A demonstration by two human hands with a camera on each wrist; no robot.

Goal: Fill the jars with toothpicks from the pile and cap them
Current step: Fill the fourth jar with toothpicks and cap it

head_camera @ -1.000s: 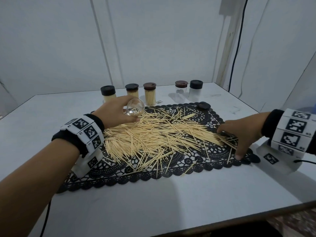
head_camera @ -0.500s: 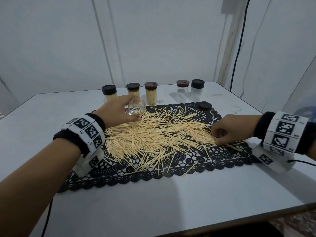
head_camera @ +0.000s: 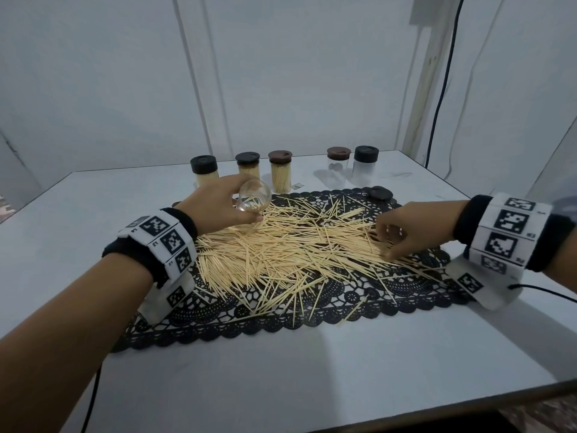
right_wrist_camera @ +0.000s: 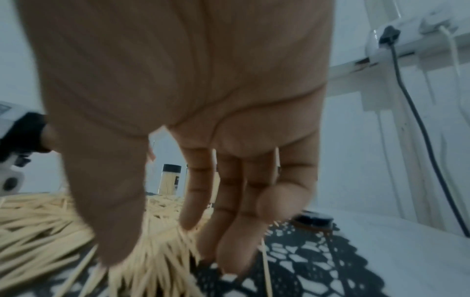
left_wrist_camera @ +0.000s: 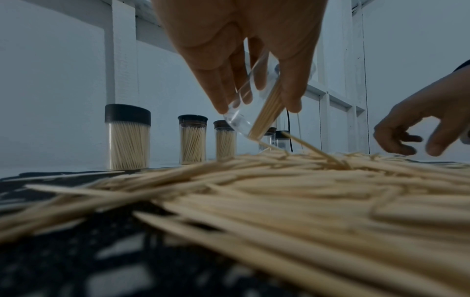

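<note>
A loose pile of toothpicks point(head_camera: 281, 251) is spread over a black lace mat point(head_camera: 218, 320). My left hand point(head_camera: 229, 203) grips a clear uncapped jar point(head_camera: 253, 200) tilted above the pile's far left edge. In the left wrist view this jar point(left_wrist_camera: 251, 112) holds a thin bundle of toothpicks. My right hand point(head_camera: 390, 239) is at the right end of the pile. Its fingers are loosely curled, and the fingertips point(right_wrist_camera: 229, 257) and thumb touch the toothpicks point(right_wrist_camera: 152, 257). A gap shows between thumb and fingers. A dark loose cap point(head_camera: 379, 193) lies at the mat's far right corner.
Three capped jars full of toothpicks point(head_camera: 204, 171) point(head_camera: 247, 165) point(head_camera: 280, 175) stand in a row behind the mat. Two capped clear jars point(head_camera: 338, 159) point(head_camera: 365, 160) stand to their right. A black cable point(head_camera: 543, 290) trails from my right wrist. The table's front edge point(head_camera: 468, 401) is near.
My right hand has moved left from the mat's right edge onto the end of the pile, and its fingers have curled in. The left hand keeps the jar in the same spot.
</note>
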